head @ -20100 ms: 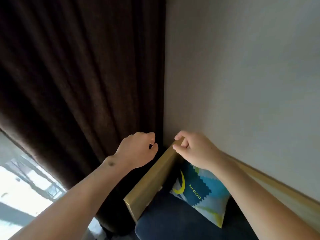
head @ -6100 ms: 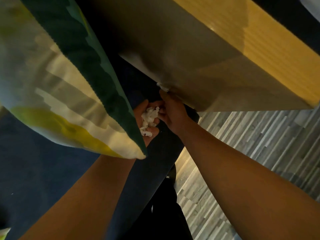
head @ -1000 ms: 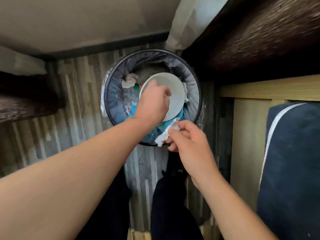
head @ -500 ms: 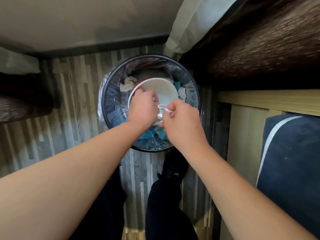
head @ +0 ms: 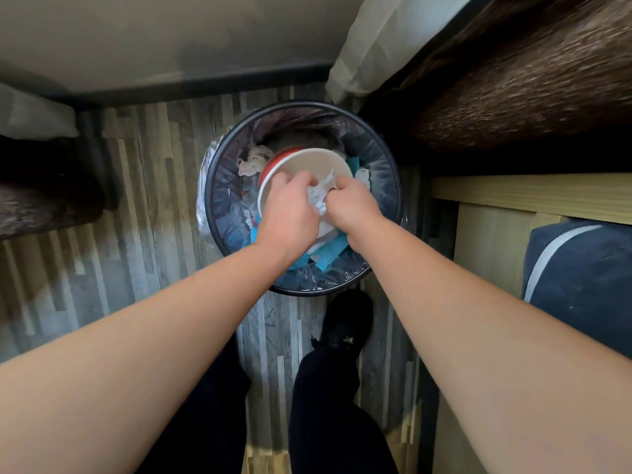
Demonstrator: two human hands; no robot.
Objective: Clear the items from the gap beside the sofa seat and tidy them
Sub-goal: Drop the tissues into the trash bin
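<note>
The striped wood-look floor (head: 143,206) fills the lower and left part of the view, with the round black bin (head: 219,213) standing on it at the centre. To the right of the bin runs the pale wooden sofa frame (head: 533,196), and a dark blue seat cushion (head: 581,285) with a light piping stripe lies inside that frame, farther right of the bin. Above and to the right of the bin hangs a brown curtain (head: 530,73), with a pale curtain (head: 379,42) beside it just above the bin's rim. Below the bin stand the person's dark-trousered legs, one black shoe (head: 345,323) just short of the rim.

The bin is lined with a clear plastic bag (head: 379,155) and holds blue scraps, a wad of paper at its upper left, and a white paper bowl (head: 307,162) with a red outer wall, lying tilted.

Both hands are over the bin's mouth. The left hand (head: 289,213) is curled with fingers bent inward, and the right hand (head: 352,203) is pinched closed; between them they hold crumpled white tissue (head: 319,196), bunched directly above the bowl.
</note>
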